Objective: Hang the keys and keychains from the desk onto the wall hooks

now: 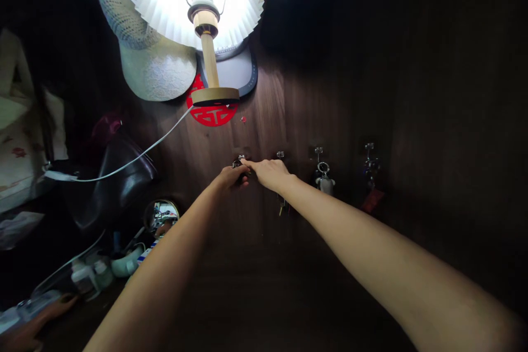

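Both my hands meet at a small metal wall hook (241,157) on the dark wooden panel. My left hand (231,177) is closed, its fingers pinched around what looks like a metal key ring (236,164) just below the hook. From the right, my right hand (270,173) reaches in, its forefinger stretched to the hook and its other fingers curled. Whatever lies under that fingertip is hidden. Behind my right wrist, keys (281,208) hang below a second hook (280,154). Farther right hang a grey figure keychain (325,182) and a bunch with a red tag (372,201).
A lit lamp with a pleated shade (208,60) is mounted above, in front of caps (159,69) and a red round paper cutout (212,116). Its white cable (136,157) runs left. A round mirror (161,214), bottles (84,278) and a dark bag (119,176) are at left.
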A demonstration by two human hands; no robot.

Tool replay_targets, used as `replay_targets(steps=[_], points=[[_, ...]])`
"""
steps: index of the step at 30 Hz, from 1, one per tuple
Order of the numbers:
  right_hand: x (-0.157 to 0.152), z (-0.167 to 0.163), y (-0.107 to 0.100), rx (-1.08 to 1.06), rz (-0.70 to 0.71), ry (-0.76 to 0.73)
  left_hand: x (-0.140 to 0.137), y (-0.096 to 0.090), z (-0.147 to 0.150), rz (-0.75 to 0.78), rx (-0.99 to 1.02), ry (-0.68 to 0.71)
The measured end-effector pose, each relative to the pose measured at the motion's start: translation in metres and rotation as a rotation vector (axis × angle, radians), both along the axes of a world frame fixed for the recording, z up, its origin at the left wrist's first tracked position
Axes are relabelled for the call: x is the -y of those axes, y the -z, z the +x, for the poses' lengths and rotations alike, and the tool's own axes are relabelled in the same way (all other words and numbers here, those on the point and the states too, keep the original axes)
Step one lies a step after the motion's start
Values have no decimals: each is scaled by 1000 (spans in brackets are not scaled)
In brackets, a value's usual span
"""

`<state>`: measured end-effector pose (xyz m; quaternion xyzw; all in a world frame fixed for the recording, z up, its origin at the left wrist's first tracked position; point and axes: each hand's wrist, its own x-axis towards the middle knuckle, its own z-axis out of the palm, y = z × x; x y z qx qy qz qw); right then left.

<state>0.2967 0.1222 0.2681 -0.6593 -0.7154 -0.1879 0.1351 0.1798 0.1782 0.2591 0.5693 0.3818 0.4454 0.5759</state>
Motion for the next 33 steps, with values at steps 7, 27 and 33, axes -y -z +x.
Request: replay_targets(steps=[7,27,33], points=[[2,4,-4,-25,-29,-20,6,-4,6,48,57,19],[56,54,63,-287,9,-67,58,204,-141,204,-1384,-56],[27,87,83,-886,233,9,45,148,-76,426,-1340,-21]])
